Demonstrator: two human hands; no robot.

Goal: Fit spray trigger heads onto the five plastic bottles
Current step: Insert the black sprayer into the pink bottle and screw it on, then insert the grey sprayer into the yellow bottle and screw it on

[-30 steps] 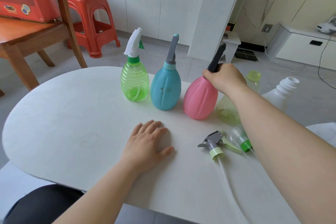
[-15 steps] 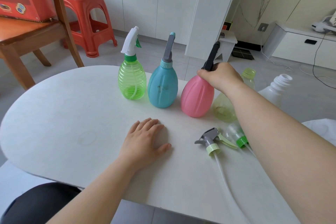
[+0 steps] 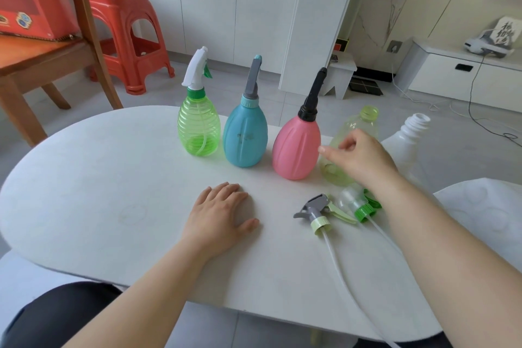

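Three bottles stand in a row with heads on: a green bottle with a white trigger, a blue bottle with a grey head, a pink bottle with a black head. To their right stand a pale yellow-green bottle and a white bottle, both with bare necks. Two loose trigger heads lie on the table: a grey one with a pale collar and a clear one with a green collar. My right hand hovers in front of the yellow-green bottle, holding nothing. My left hand rests flat on the table.
The white oval table carries everything; thin dip tubes trail from the loose heads toward its near edge. Beyond the table stand a wooden chair, a red plastic stool and white cabinets.
My right hand has let go of the black head on the pink bottle and dropped to the right, in front of the yellow-green bottle. My left hand has stayed flat.
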